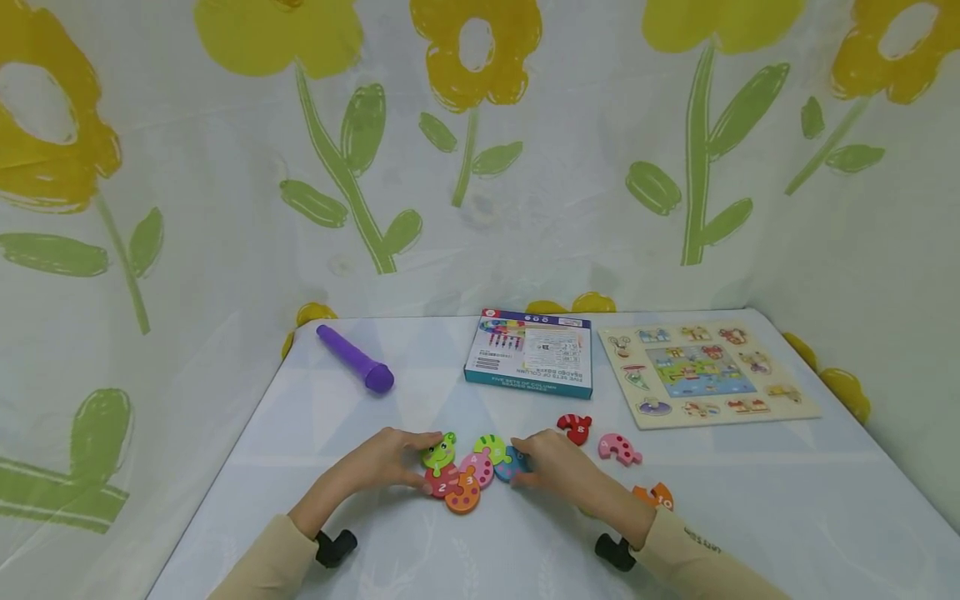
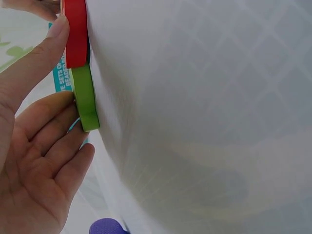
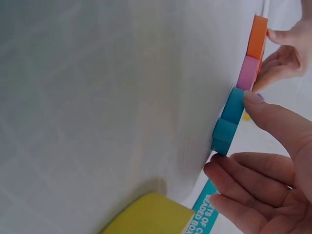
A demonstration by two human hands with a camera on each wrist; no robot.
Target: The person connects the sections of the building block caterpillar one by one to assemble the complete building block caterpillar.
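A row of joined caterpillar puzzle pieces lies flat on the table: a green smiling head (image 1: 438,456), a red piece (image 1: 440,483), an orange piece (image 1: 462,495), a pink piece (image 1: 478,469), a green piece (image 1: 489,448) and a blue piece (image 1: 510,465). My left hand (image 1: 382,461) holds the head end, its thumb against the red piece (image 2: 76,36) and a finger against the green head (image 2: 85,97). At the other end, my right hand (image 1: 558,468) grips the blue piece (image 3: 233,106) by its edges, between thumb and fingers.
Loose pieces lie to the right: red (image 1: 575,428), pink (image 1: 618,448) and orange (image 1: 657,497). A yellow-green piece (image 3: 148,217) is mostly under the right forearm. Behind are a purple microphone-like toy (image 1: 352,358), a flat box (image 1: 528,354) and a wooden picture board (image 1: 622,367).
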